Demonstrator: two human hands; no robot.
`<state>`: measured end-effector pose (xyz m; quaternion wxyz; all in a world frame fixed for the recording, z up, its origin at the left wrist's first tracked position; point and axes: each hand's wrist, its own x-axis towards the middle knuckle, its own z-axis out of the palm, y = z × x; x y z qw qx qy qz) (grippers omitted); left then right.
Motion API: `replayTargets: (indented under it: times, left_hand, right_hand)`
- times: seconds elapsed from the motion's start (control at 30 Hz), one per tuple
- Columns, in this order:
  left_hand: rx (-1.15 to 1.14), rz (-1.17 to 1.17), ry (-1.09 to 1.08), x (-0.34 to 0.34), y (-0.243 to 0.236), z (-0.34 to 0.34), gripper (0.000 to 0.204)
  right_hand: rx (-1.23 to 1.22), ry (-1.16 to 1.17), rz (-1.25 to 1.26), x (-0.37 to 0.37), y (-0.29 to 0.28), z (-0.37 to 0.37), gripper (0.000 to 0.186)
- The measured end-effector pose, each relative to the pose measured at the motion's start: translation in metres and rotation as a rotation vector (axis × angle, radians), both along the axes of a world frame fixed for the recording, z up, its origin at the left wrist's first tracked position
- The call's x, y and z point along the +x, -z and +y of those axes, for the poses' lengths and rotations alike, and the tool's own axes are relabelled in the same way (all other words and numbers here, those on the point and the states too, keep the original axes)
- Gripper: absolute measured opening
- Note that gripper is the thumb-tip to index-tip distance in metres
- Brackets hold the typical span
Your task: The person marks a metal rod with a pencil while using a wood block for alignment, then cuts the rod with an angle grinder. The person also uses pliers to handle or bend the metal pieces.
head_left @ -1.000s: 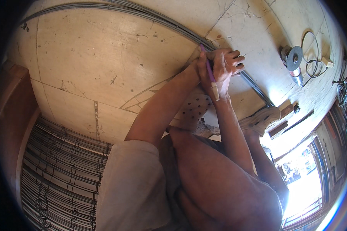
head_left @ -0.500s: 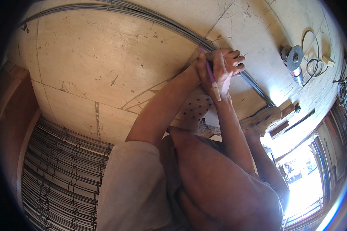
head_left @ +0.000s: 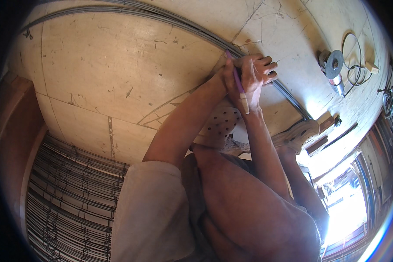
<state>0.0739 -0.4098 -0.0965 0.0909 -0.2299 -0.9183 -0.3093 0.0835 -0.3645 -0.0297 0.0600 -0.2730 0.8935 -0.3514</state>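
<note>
A slim purple pen (head_left: pixel 237 80) with a pale end slants across my right hand (head_left: pixel 253 78), whose bent fingers are closed round it. My left hand (head_left: pixel 226 74) is pressed close beside the right one at the bundle of thin steel bars (head_left: pixel 205 32). Most of the left fingers are hidden, so what they grip cannot be made out. The bars run in a long curve over the floor, pass under both hands and come out near my shoe (head_left: pixel 302 131). Another clog with round holes (head_left: pixel 222 124) shows between my forearms.
An angle grinder (head_left: pixel 334 70) with a coiled cord (head_left: pixel 358 74) lies on the cracked floor at the right. Tied steel bar frames (head_left: pixel 74 196) fill the lower left, beside a brown wooden panel (head_left: pixel 17 126). Wood offcuts (head_left: pixel 317 144) lie past my shoe.
Both hands and the pen stay almost in place. The view has shifted very slightly; nothing was taken up or let go.
</note>
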Motion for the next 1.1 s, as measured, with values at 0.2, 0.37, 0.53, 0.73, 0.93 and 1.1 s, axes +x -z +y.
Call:
replayTargets:
  times: [0.2,0.37,0.53,0.73,0.93,1.1]
  left_hand:
    - [0.294,-0.278,-0.014,0.004,0.016,0.012,0.026]
    - [0.989,-0.801,-0.065,0.021,0.055,0.025,0.027]
    - [0.361,-0.314,-0.071,0.017,0.039,0.02,0.036]
    - [-0.077,0.064,-0.103,0.023,0.04,0.018,0.044]
    - [0.638,-0.594,-0.085,0.025,0.045,0.014,0.047]
    - [0.734,-0.615,-0.047,0.012,0.01,0.001,0.044]
  right_hand:
    - [0.077,0.012,-0.012,-0.008,-0.014,-0.001,0.024]
    - [-0.335,0.299,-0.537,-0.032,-0.034,-0.01,0.023]
    - [-0.028,0.079,-0.527,-0.071,-0.023,-0.002,0.024]
    - [-0.058,0.01,-0.805,-0.089,-0.004,-0.007,0.031]
    - [0.011,-0.02,-0.705,-0.084,0.004,-0.007,0.032]
    - [-0.007,-0.021,-0.663,-0.084,0.008,-0.004,0.031]
